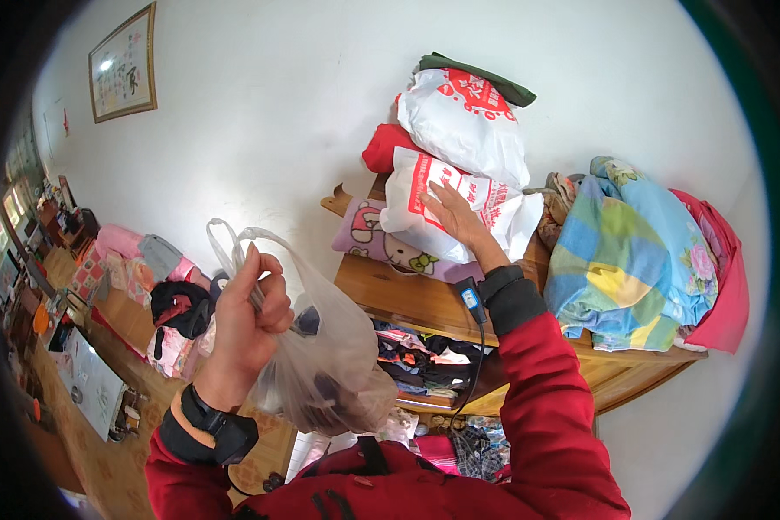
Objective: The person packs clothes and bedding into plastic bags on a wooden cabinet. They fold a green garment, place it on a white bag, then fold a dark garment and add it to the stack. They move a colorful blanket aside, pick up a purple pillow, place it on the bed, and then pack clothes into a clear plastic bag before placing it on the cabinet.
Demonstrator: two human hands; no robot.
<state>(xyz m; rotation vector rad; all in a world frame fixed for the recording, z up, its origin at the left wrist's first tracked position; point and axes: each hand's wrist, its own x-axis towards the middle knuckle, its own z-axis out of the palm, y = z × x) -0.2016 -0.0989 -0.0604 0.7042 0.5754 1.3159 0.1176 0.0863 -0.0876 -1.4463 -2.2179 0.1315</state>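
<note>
Fingers (274, 303) of the left hand (250, 321) clench a translucent bag (329, 368), left of centre; the right hand (459, 218) lies on a white bag (485, 192), upper centre, fingers extended.

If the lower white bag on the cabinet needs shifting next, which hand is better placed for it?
Probably the right hand. It already rests on the lower white bag, while the left hand is occupied, holding a translucent plastic bag by its upper part.
</note>
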